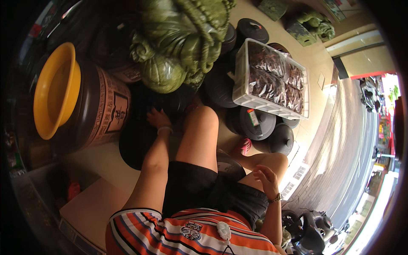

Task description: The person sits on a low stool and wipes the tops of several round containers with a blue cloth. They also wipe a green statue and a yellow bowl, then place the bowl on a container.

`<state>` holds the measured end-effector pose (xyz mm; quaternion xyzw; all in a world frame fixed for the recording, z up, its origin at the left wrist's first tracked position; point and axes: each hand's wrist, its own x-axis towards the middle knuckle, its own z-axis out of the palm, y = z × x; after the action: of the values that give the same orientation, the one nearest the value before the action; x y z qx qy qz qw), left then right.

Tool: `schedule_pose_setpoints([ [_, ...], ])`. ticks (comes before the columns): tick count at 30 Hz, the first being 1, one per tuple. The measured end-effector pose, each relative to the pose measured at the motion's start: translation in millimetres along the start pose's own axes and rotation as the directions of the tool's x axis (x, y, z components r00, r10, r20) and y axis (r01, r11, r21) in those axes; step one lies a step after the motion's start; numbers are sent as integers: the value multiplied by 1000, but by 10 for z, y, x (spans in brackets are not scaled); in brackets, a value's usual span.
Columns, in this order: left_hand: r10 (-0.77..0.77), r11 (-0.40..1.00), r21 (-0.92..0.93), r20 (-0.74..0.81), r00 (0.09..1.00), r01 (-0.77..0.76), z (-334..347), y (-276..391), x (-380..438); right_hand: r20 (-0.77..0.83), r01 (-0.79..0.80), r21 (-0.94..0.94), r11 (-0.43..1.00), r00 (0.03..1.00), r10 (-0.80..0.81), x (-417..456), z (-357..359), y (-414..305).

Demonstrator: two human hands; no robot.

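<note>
My left hand (pixel 158 119), with a bracelet at its wrist, reaches down into deep shadow beside a large dark jar (pixel 112 111) with a patterned band. Its fingertips are hard to make out, and whether it holds anything is unclear. Above it is a carved green stone figure (pixel 178 44). My right hand (pixel 267 179), wearing a wristwatch, hovers by my bent right leg with loosely curled fingers and nothing in it. A black round object (pixel 134 146) lies below my left hand.
A yellow plastic basin (pixel 57 92) sits on the large jar. A white crate (pixel 271 106) of bagged dark goods rests among dark lidded jars (pixel 259 122). More green carvings (pixel 318 25) stand at the upper right. A pinkish box (pixel 95 207) is at lower left. A parked scooter (pixel 314 229) is at lower right.
</note>
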<state>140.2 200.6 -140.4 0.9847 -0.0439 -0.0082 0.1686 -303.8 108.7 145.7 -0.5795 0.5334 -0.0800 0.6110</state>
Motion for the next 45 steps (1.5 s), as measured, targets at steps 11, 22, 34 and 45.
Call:
schedule_pose_setpoints([
  [11,607,791,-325,526,596,-518,-292,-896,-99,13,114,62,991,993,-115,54,92,97],
  [22,354,542,-799,499,791,261,-2749,353,-329,3,360,111,926,932,-362,193,301,-28],
  [34,855,519,-820,498,-148,241,-2927,1764,-2075,-165,349,675,650,930,-328,512,411,-302],
  [45,661,670,7,448,602,-742,-2148,1110,-693,-829,672,529,518,539,148,786,-2346,1284],
])
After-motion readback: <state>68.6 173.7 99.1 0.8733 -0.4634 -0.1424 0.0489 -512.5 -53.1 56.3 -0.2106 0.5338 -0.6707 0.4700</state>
